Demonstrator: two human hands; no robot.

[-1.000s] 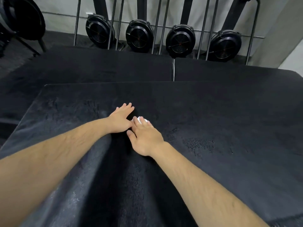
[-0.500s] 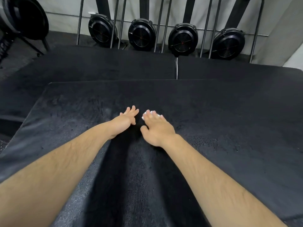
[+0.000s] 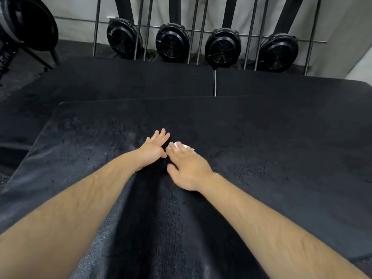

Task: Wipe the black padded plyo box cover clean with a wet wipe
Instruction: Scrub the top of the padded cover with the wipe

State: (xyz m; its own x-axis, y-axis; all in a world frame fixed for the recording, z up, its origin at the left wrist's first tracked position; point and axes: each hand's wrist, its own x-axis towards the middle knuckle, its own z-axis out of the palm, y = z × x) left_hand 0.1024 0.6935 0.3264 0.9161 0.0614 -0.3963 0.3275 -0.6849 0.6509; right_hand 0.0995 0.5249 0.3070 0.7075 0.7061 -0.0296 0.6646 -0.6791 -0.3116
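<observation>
The black padded plyo box cover (image 3: 261,150) fills the lower part of the head view, its top dull and streaked. My right hand (image 3: 187,166) lies flat on it near the middle, fingers straight, pressing a white wet wipe (image 3: 178,144) whose edge shows beyond the fingertips. Just left of it, my left hand (image 3: 154,148) rests flat on the cover, fingers straight and spread. The two hands nearly touch. Most of the wipe is hidden under my right fingers.
Two more black padded boxes (image 3: 124,81) stand behind the cover, split by a narrow gap (image 3: 214,83). Several black round fan housings (image 3: 172,43) and metal rails line the back wall. A dark machine (image 3: 26,25) stands at the far left.
Both hands slid away from me across the cover. The right hand moved a little to the right with the wipe, and more of the wipe shows past its fingertips.
</observation>
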